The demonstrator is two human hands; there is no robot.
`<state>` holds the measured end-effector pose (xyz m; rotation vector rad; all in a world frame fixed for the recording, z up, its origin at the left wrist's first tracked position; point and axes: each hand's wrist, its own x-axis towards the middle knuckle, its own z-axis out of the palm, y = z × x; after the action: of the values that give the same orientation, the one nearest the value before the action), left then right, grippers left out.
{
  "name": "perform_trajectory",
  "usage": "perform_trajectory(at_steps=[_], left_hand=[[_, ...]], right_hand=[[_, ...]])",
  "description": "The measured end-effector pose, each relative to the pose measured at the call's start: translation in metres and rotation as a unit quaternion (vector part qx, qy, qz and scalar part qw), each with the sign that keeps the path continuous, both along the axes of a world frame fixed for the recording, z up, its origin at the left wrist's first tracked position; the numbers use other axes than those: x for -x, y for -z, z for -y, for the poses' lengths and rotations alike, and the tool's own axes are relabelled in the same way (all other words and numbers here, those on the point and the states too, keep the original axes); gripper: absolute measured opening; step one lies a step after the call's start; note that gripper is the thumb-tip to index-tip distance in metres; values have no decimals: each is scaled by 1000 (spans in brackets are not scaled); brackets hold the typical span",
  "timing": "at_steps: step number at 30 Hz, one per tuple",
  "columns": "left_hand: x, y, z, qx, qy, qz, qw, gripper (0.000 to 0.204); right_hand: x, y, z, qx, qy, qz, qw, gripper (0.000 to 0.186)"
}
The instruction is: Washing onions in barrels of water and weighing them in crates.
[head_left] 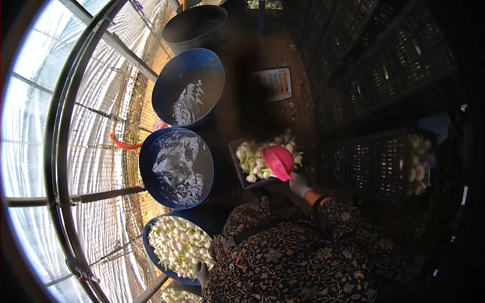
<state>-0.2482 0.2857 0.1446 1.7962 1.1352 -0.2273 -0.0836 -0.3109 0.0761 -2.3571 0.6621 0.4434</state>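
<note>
My right hand [300, 185], in a pale glove, grips one end of a pink plastic scoop [278, 160] with a slotted body. The scoop rests over or just above white bulbs with short green stems [250, 160], which lie in a dark plastic crate [233, 157] in front of me. At the lower left, my gloved left hand [201, 273] is at the near rim of a blue tub [149, 248] heaped with similar bulbs [177, 242]. Its fingers look slightly apart, with nothing visible in them. Part of that hand is hidden by my sleeve.
Two blue tubs of water [211, 174] [222, 83] line the left, with a dark tub [169, 38] beyond. Stacked black crates [374, 166] stand along the right. A white button panel [283, 83] lies ahead, partly behind a dark blur. Mesh-covered sheeting [101, 166] walls the left.
</note>
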Motion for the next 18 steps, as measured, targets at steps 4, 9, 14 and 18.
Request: perform_trajectory(at_steps=[4,9,14,18], left_hand=[[-8,-27,17,0,31,-23,999,47],[6,-76,73,-25,-14,-8,1000,46],[48,-77,105,-76,-13,-67,995,45],[135,-75,153,-24,-118,-160,980,48]], right_hand=[[-2,8,-4,-5,-9,22,1000,15],[-9,7,-8,-17,-82,10,996,15],[-29,11,5,67,-207,-80,973,25],[-72,-2,0,105,-309,-86,941,24]])
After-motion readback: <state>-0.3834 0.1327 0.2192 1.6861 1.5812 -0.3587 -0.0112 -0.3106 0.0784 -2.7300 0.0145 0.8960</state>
